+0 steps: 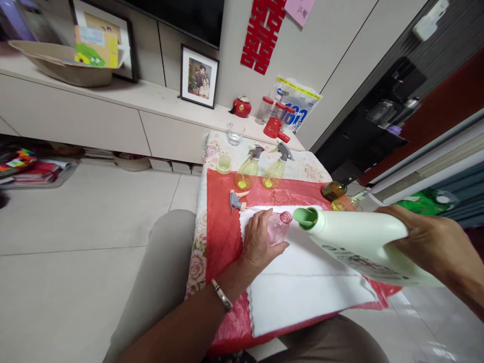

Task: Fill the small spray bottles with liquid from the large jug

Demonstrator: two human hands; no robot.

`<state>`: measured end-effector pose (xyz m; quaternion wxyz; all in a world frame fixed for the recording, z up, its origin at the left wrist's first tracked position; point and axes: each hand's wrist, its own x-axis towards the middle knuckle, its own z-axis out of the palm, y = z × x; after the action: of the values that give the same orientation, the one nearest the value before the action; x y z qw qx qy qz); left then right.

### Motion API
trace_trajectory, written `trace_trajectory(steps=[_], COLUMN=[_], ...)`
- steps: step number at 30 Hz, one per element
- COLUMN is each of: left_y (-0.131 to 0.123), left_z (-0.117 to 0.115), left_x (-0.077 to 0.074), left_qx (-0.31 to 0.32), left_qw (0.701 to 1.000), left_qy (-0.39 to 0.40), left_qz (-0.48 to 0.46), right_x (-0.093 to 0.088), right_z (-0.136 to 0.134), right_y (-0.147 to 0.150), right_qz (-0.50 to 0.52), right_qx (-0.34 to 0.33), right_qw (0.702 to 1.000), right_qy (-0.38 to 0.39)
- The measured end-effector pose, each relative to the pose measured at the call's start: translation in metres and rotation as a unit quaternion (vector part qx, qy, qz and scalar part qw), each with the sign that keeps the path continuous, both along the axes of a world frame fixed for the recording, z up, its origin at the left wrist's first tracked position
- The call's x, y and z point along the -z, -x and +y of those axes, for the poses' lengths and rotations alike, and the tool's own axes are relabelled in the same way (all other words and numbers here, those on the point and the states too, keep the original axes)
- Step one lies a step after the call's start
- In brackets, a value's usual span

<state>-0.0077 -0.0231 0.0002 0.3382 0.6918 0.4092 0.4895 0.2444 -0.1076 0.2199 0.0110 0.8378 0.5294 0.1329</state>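
Note:
My left hand (pixel 260 242) is wrapped round a small clear pink bottle (pixel 279 228) with an open threaded neck, over a white cloth (pixel 298 297). In my right hand (pixel 431 242), gripped by its handle, a large pale green jug (pixel 359 227) lies tilted nearly level, its green spout (pixel 305 218) just right of the pink bottle's mouth and apart from it. No stream of liquid shows between them. A grey and orange spray head (pixel 237 200) rests on the red cloth (pixel 223 242) beyond my left hand. Two yellow spray bottles (pixel 247 171) (pixel 274 171) stand behind it.
A pale green cap (pixel 224 164) and a glass cup (pixel 235 133) are at the table's far left. A dark bottle (pixel 333 190) and another yellow spray bottle (pixel 350 201) stand at the right edge. Behind, a cabinet ledge (pixel 159 101) holds a framed photo, jars and a red pot.

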Motion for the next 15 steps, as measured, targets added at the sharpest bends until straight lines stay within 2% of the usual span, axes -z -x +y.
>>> trace_trajectory(steps=[15], left_y=[0.0005], left_z=[-0.0006], left_x=[-0.0028], left_qx=[0.005], left_qw=[1.0], left_qy=[0.005], left_qz=[0.007], right_x=[-0.0062], right_z=[0.0109], right_y=[0.0101], right_qz=[-0.03], right_qx=[0.004], right_qw=[0.999], right_qy=[0.03])
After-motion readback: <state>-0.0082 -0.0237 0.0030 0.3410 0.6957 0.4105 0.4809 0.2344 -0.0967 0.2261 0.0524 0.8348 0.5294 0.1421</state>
